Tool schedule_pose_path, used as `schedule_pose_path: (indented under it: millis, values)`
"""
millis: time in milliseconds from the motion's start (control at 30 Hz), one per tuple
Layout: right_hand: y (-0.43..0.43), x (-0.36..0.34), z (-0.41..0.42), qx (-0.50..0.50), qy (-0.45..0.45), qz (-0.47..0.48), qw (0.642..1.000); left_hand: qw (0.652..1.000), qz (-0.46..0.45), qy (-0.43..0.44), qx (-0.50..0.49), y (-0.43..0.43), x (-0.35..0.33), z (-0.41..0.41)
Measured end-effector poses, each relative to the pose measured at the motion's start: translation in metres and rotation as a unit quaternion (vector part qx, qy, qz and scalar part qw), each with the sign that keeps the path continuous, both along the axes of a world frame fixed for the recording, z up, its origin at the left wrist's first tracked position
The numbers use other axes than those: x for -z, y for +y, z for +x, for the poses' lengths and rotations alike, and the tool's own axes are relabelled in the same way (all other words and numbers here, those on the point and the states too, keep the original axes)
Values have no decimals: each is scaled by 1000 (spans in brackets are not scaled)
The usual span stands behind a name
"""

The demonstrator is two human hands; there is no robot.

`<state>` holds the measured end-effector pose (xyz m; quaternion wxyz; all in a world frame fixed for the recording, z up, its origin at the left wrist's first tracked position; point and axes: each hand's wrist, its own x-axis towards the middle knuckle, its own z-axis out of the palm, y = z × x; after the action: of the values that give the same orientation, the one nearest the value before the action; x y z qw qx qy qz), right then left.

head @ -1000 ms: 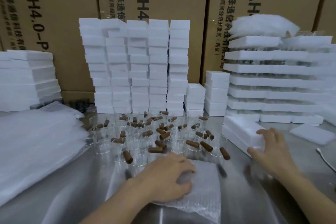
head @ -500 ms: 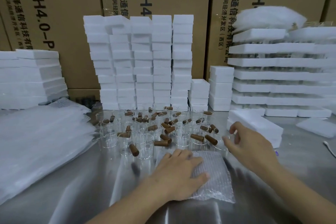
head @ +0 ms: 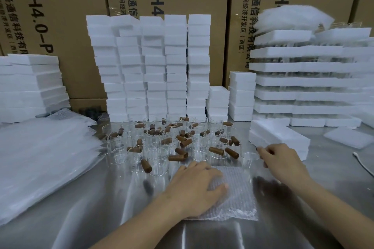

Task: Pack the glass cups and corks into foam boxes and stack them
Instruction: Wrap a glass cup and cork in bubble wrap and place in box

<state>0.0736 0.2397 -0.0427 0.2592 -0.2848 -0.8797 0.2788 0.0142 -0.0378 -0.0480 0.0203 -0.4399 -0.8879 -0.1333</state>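
- So, left hand (head: pixel 196 190) lies flat, fingers straight, pinning the clear bubble-wrap sheet (head: pixel 238 198), probably ready for wrapping.
- Right hand (head: pixel 283 160) curls beside a clear glass cup (head: pixel 249 159); gripping or not, can't tell.
- Brown cylindrical corks (head: pixel 216 150) litter the cups behind.

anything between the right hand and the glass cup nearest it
Nothing visible does. The right hand is just right of the glass cup, fingertips close to its wall. The nearest cork lies left of the cup; the foam box sits behind the hand.

Dim, soft focus, wide-angle warp
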Motion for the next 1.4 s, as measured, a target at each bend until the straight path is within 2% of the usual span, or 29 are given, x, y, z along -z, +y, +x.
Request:
schedule_pose_path:
  millis: [133,267,400,567,733,933,1233,1300,1400]
  values:
    - [-6,-6,3,-14,85,22,996,994,108,29,-17,-1,-6,3]
    - [-23,-15,8,-145,175,77,971,975,217,47,-27,0,-12,4]
    - [-48,-20,15,-242,203,143,938,950,302,71,-33,2,-13,4]
    - [-72,-28,21,-277,249,145,917,902,428,55,-23,1,-19,2]
    - [-77,-31,24,-293,267,161,904,894,440,84,-24,-1,-23,-1]
    - [-78,-32,24,-268,311,144,900,880,466,87,-21,-3,-25,-4]
    - [-79,-32,25,-237,297,129,916,868,493,63,-14,-3,-27,-3]
    - [-81,-33,26,-233,297,109,920,868,493,54,-9,-3,-28,-1]
    - [-87,-35,30,-279,337,-6,899,871,484,82,-7,-4,-32,5]
